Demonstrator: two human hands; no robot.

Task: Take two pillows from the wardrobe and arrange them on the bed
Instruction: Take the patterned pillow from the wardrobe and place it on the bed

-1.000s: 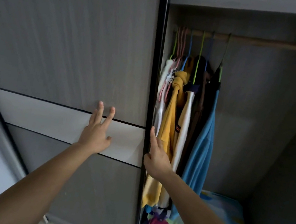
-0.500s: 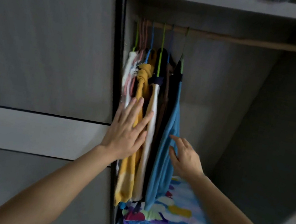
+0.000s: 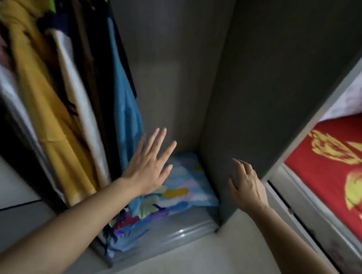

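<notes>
Hanging clothes (image 3: 69,86) are now seen tilted at left. The left hand (image 3: 149,167), splayed and empty, is lowered over the patterned pillow (image 3: 181,191) on the wardrobe floor; the right hand (image 3: 247,186), also empty, is shifted toward the side panel (image 3: 267,79). The bed (image 3: 346,163) is revealed at right.

Left hand (image 3: 149,166) spread flat over patterned pillow (image 3: 187,186) on wardrobe (image 3: 183,54) floor; right hand (image 3: 244,186) by side panel (image 3: 262,78); hanging clothes (image 3: 50,73) left.

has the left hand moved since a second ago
Yes. The left hand has left the door panel, crossed right past the hanging clothes and now reaches, open, down over the patterned pillow on the wardrobe floor.
</notes>
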